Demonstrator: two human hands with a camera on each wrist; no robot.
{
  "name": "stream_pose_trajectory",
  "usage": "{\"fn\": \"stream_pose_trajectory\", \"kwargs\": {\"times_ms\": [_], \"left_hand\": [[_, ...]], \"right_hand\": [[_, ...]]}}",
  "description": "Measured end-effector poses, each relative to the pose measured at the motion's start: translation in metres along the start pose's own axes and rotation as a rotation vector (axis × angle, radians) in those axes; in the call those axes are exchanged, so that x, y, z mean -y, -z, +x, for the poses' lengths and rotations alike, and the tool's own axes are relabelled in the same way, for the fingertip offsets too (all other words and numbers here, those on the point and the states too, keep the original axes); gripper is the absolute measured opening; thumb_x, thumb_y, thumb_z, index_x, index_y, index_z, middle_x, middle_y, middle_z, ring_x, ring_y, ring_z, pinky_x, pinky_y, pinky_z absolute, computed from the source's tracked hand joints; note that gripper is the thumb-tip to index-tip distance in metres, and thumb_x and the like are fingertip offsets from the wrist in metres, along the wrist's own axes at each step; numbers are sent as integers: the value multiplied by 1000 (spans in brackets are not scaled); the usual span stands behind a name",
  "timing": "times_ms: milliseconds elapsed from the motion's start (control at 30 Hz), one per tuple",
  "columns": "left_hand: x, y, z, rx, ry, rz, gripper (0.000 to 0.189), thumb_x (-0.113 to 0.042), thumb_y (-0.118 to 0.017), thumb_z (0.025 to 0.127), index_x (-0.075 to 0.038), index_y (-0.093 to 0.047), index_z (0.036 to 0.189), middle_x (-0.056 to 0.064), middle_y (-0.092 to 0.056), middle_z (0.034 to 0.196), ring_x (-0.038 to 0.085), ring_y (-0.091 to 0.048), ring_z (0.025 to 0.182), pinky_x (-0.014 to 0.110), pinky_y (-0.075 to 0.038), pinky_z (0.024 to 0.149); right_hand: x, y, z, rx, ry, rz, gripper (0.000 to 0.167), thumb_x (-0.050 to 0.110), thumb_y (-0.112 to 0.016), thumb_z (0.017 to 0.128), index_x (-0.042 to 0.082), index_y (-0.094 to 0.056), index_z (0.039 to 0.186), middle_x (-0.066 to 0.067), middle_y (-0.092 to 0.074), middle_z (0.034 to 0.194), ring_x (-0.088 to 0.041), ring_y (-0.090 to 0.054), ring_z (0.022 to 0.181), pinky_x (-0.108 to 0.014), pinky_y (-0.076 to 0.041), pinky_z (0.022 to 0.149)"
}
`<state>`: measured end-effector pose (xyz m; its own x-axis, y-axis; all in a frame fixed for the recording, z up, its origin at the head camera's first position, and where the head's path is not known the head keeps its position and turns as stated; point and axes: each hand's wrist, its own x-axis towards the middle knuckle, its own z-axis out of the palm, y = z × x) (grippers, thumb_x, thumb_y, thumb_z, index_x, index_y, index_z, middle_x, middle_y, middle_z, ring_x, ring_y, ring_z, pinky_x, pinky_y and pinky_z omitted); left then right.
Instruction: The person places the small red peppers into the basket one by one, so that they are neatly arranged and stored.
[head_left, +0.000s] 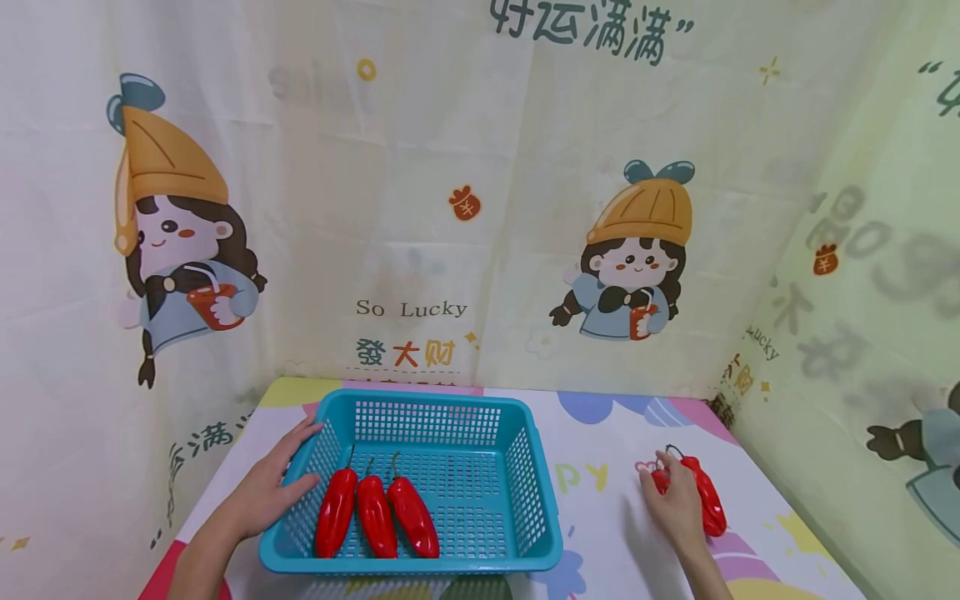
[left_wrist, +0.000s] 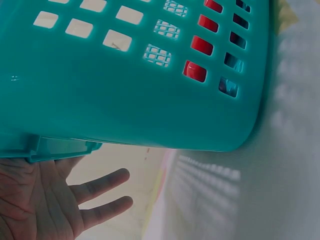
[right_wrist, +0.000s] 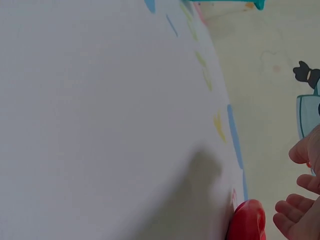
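A teal plastic basket (head_left: 525, 517) stands on the table, its side wall (left_wrist: 130, 110) large in the left wrist view. Three red chili peppers (head_left: 377, 517) lie along its left half, stems pointing to the far side. My left hand (head_left: 262, 487) rests against the basket's left rim, thumb over the edge; the left wrist view shows the palm (left_wrist: 45, 205) and two straight fingers. Over two more red peppers (head_left: 711, 500) at the right, my right hand (head_left: 675, 504) hovers with loosely bent fingers. It partly hides one of these peppers. The right wrist view shows a pepper (right_wrist: 247, 221) beside the fingers, apart from them.
A patterned cloth covers the table (head_left: 600, 533). Behind it hangs a printed curtain (head_left: 510, 250) with cartoon figures, and another curtain side (head_left: 847, 333) closes off the right.
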<state>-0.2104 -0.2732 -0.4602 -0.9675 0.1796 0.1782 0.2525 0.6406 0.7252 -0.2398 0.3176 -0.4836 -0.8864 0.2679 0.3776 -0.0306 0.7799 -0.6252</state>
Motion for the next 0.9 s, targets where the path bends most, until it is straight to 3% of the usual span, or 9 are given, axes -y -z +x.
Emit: {"fn": "stream_pose_trajectory", "kwargs": {"times_ms": [267, 533, 767, 900], "left_hand": [[0, 0, 0, 1, -1, -6, 82, -21, -76, 87, -10, -33, 157, 28, -24, 163, 59, -33, 138, 59, -61, 79], [0, 0, 0, -3, -5, -8, 82, -21, -75, 88, -10, -33, 157, 28, -24, 162, 59, -34, 137, 58, -61, 78], [-1, 0, 0, 3, -1, -6, 82, -21, -75, 88, -10, -33, 157, 28, -24, 163, 59, -34, 137, 58, -61, 79], [-1, 1, 0, 3, 3, 0, 82, -22, -75, 88, -10, -33, 157, 28, -23, 163, 58, -34, 138, 59, -60, 80]], "right_hand": [[-13, -4, 0, -75, 75, -42, 49, 3, -68, 88, -16, -54, 131, -40, -54, 126, -53, -48, 118, -68, -43, 97], [-18, -2, 1, 20, -2, -74, 54, 9, -68, 92, -14, -49, 137, -39, -48, 134, -53, -44, 124, -71, -45, 99], [-22, -3, -1, 27, 19, -85, 52, 10, -68, 92, -17, -51, 133, -41, -53, 128, -54, -49, 120, -70, -46, 98], [-24, -4, -1, 63, -9, -90, 53, 9, -66, 93, -16, -49, 136, -40, -51, 132, -53, -46, 124, -69, -45, 101]]}}
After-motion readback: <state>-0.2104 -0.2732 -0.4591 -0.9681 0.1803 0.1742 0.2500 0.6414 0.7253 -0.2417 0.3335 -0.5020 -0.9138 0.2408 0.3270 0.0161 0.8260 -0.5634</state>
